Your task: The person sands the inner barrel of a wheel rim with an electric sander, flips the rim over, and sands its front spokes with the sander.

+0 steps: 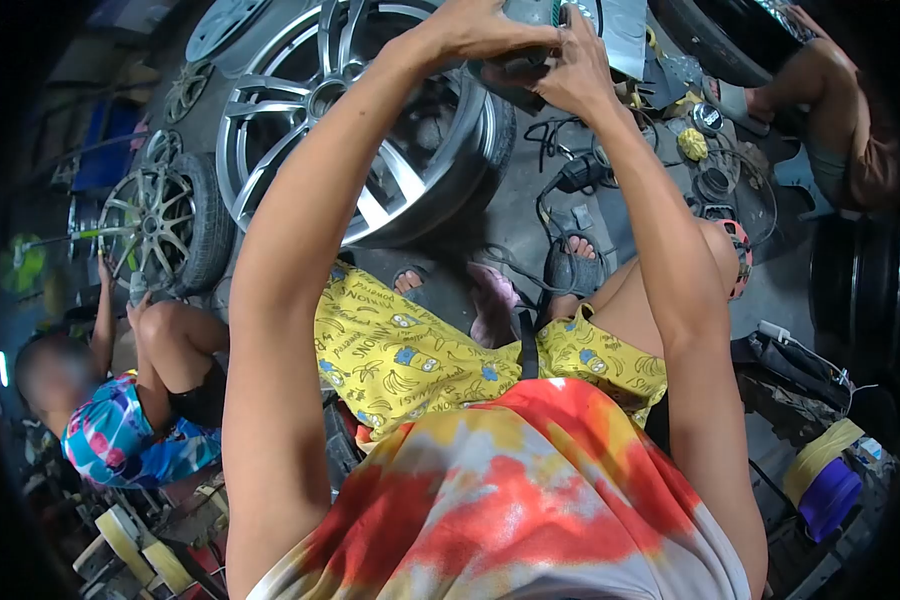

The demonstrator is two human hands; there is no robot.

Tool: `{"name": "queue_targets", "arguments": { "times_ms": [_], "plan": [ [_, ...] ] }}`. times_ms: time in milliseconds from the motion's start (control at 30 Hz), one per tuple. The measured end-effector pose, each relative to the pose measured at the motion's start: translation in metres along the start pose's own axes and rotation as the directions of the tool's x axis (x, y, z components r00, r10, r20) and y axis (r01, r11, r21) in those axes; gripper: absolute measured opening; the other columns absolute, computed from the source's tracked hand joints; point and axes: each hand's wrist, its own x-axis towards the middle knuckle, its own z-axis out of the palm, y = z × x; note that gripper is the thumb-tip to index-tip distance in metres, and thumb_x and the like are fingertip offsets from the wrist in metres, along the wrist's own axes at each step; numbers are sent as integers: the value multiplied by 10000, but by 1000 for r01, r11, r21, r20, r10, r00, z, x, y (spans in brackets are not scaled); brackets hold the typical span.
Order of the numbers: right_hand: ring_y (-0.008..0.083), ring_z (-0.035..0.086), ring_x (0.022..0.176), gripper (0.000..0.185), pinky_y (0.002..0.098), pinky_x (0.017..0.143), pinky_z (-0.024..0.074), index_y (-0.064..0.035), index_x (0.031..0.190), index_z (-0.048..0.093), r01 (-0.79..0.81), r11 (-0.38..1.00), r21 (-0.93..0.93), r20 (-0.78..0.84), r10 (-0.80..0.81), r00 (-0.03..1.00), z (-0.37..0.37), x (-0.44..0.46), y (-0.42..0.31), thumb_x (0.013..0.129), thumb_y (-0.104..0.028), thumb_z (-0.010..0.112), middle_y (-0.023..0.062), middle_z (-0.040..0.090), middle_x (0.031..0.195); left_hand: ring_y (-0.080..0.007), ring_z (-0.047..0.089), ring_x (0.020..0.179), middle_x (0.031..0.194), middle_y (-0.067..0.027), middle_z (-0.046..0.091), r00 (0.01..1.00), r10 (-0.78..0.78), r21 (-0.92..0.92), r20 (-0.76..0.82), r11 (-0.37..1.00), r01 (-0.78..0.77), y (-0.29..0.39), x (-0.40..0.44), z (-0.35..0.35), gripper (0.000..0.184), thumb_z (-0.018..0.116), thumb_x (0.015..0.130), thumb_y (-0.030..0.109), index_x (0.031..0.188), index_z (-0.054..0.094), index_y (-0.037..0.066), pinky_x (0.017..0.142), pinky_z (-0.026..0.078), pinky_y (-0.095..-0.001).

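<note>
My left hand (475,28) and my right hand (580,72) meet at the top edge of the view, arms stretched forward. Their fingers are closed around a dark object (528,12) with a green strip. Its upper part is cut off by the frame, so I cannot tell its kind. Just left of my hands, partly behind my left forearm, a large silver alloy wheel rim (395,180) lies tilted on the floor. A grey panel (625,38) is right beside my right hand.
Below my right hand, a black cable with an adapter-like block (578,174) crosses the floor (460,240). A tyred wheel (155,220) is at left near a person in a colourful shirt (110,430). Another person's leg (815,85) and dark tyres (855,280) are at right.
</note>
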Motion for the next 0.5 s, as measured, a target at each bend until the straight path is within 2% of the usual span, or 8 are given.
{"name": "queue_targets", "arguments": {
  "times_ms": [67,167,233,267,300,367,400,500],
  "plan": [
    [485,590,1251,699,507,1057,508,66,1241,678,49,998,-34,-73,-51,996,0,1,2,696,-321,880,316,585,1350,-418,702,1110,1160,-303,723,999,42,-8,-29,999,-43,2,0,6,853,795,792,667,1280,682,-23,947,550,-454],
    [481,566,1290,829,499,1093,488,47,1383,601,6,997,-73,54,-2,999,0,-6,5,705,-341,876,312,544,1421,-422,696,1130,1188,-304,718,997,69,-51,29,996,-68,15,-6,0,848,780,809,660,1324,661,-4,958,545,-463],
    [331,663,1198,1113,434,1049,540,31,1433,541,4,1000,21,-44,-3,999,4,-11,-3,607,-567,987,211,633,1314,-425,691,1154,1222,-302,713,988,103,-147,114,985,-85,20,-14,-4,822,760,846,634,1374,634,17,977,537,-475],
    [380,619,1237,1077,453,1079,515,32,1388,592,23,997,-72,128,-14,992,1,-12,-4,594,-580,986,242,575,1349,-422,692,1163,1244,-288,717,979,130,-188,157,977,-99,20,-21,-8,783,733,892,601,1398,622,14,987,534,-478],
    [380,619,1237,1077,453,1079,515,32,1388,592,22,997,-69,126,-13,992,4,-17,-6,594,-580,986,242,575,1349,-422,692,1163,1244,-288,717,979,129,-185,160,978,-99,10,-25,-3,783,733,892,601,1398,622,14,987,534,-478],
    [421,564,1288,1016,470,1108,483,14,1325,654,103,989,-104,40,-99,994,13,-28,-6,585,-601,982,242,552,1352,-469,695,1151,1237,-357,693,998,40,29,43,999,-42,-19,-30,14,1095,699,728,844,1287,668,-96,1005,542,-472],
    [437,526,1325,998,488,1119,465,12,1307,669,69,997,-36,86,-66,994,-1,-32,-21,593,-616,973,247,533,1384,-319,698,1071,1184,-254,714,994,-14,35,105,999,11,-7,-40,6,1051,753,771,796,1338,639,-83,965,540,-403],
    [422,565,1259,864,489,1075,493,-51,1222,741,133,984,-116,29,-130,991,6,-37,-17,609,-618,963,222,575,1322,-335,701,1097,1205,-272,710,997,-16,78,76,997,10,6,-50,0,1040,765,792,757,1361,619,-101,967,545,-401]
  ]
}}
